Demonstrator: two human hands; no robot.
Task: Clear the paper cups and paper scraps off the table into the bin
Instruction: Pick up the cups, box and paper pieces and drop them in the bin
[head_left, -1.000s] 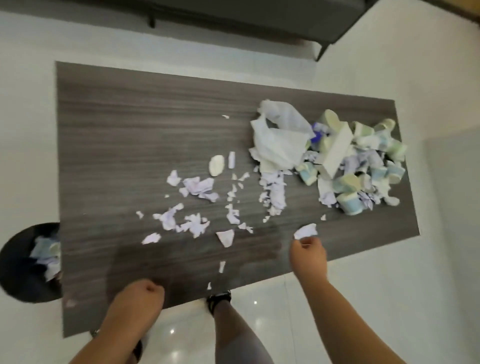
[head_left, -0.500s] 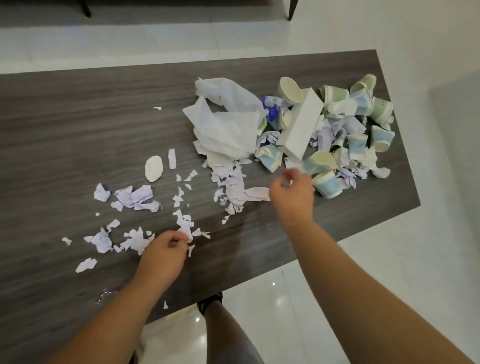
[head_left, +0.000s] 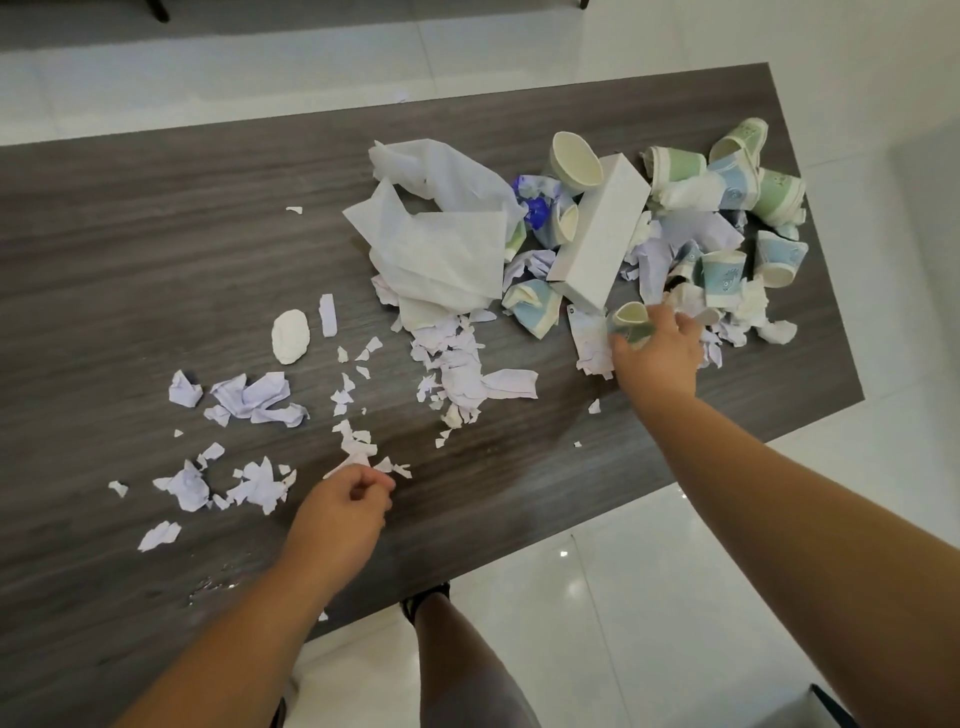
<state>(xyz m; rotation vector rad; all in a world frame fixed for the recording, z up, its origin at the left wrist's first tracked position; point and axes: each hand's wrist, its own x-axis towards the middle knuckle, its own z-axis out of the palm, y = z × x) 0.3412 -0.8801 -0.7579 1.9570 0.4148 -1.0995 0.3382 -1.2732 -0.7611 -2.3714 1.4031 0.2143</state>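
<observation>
Picking light scraps and a soft cup from the desk (head_left: 130, 260)

My left hand (head_left: 340, 512) is pinching thin paper scraps (head_left: 358, 452), which are tearing easily; my right hand (head_left: 657, 353) is closing around a crushed paper cup (head_left: 631, 322), light and soft, best taken at its rim.

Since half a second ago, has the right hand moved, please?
Yes. The right hand has gone further along the table past the white box, onto a crushed paper cup in the pile.

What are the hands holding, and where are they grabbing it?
Right hand grips a crushed paper cup round its side. Left hand pinches paper scraps at their near edge.
</observation>
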